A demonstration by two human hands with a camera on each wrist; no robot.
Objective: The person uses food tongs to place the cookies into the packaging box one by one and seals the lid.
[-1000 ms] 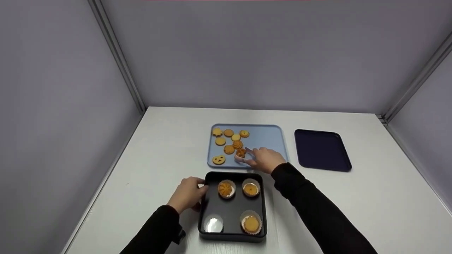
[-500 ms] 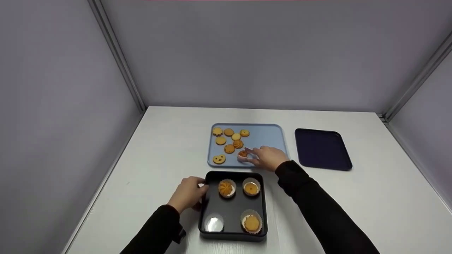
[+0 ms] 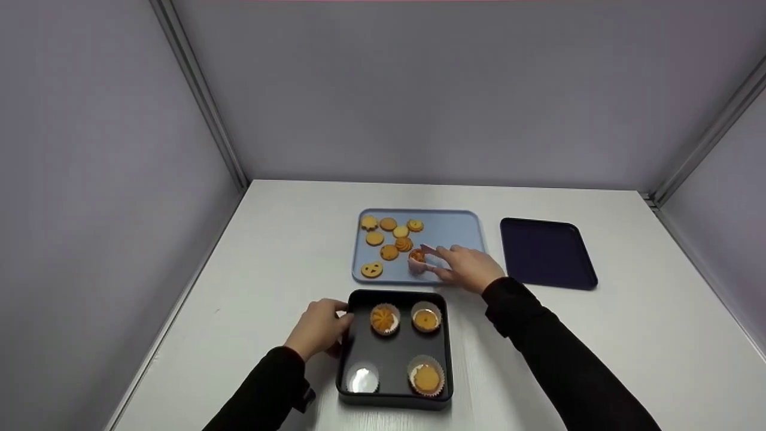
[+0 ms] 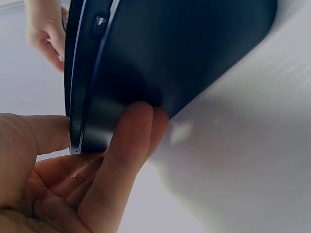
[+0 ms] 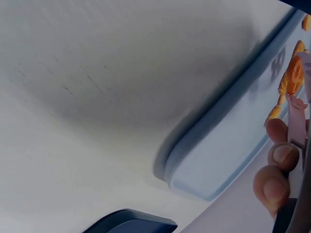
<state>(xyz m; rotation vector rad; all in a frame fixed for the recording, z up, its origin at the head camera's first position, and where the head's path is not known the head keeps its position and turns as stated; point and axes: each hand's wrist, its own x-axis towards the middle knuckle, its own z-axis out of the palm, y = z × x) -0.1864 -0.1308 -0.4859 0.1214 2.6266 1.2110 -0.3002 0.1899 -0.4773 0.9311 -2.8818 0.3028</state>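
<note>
My left hand (image 3: 319, 327) grips the left wall of a deep black baking pan (image 3: 395, 353), thumb at the rim and fingers against the outer side. Inside the pan stand paper baking cups; three hold a cookie, and the front-left cup (image 3: 362, 379) shows only a bright bottom. My right hand (image 3: 470, 267) holds small pale pink tongs (image 5: 297, 121). Between the tong tips is an orange-brown cookie (image 3: 417, 256), over the light blue tray (image 3: 455, 230). Whether that cookie is lifted off the tray is hard to tell.
Several other cookies, among them a smiling-face one (image 3: 371, 270) and a swirled one (image 3: 404, 244), lie on the blue tray's left half. To its right is a dark navy tray (image 3: 547, 252). Grey partitions (image 3: 419, 90) enclose the white table (image 3: 287, 239) at the back and sides.
My right hand has shifted to the right and drawn the tongs, with the cookie at their tips, away from the other cookies. The left hand stays on the pan.
</note>
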